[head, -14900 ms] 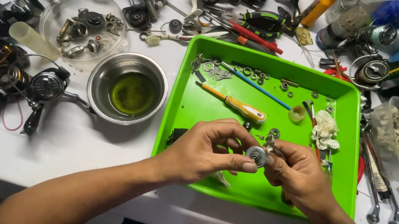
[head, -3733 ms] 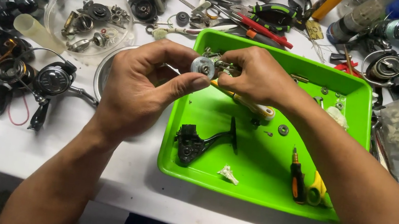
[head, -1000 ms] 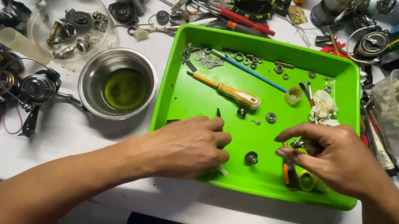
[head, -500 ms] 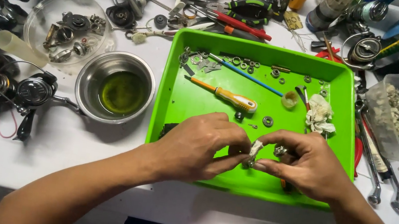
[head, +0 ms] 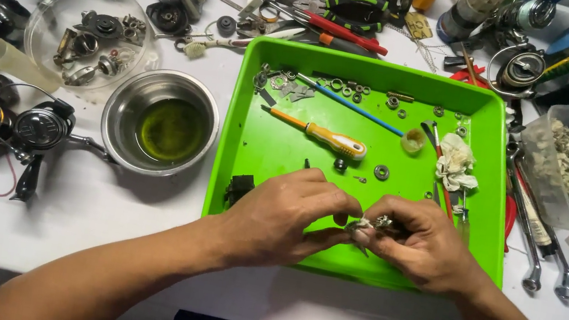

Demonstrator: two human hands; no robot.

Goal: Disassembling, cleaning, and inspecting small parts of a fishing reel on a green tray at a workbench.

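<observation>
Over the near edge of the green tray (head: 252, 124), my left hand (head: 283, 217) and my right hand (head: 423, 243) meet fingertip to fingertip. Between them they pinch a small metal reel part (head: 367, 226) with a scrap of white tissue against it. Most of the part is hidden by my fingers. On the tray floor just beyond lie a yellow-handled screwdriver (head: 330, 137), a thin blue-shafted tool (head: 350, 104), small bearings (head: 381, 172) and a black reel piece (head: 240, 187) near my left wrist.
A steel bowl (head: 128, 101) of greenish liquid stands left of the tray, a clear dish (head: 56, 17) of parts behind it. Fishing reels (head: 38, 129) crowd the left edge. Pliers (head: 358, 8) lie behind the tray; wrenches (head: 533, 245) and a plastic tub (head: 559, 158) of rags are on the right. A crumpled tissue (head: 457, 164) is in the tray.
A second ago my hands were apart on the tray floor. They came together half a second ago around the small part and have stayed joined, shifting only slightly.
</observation>
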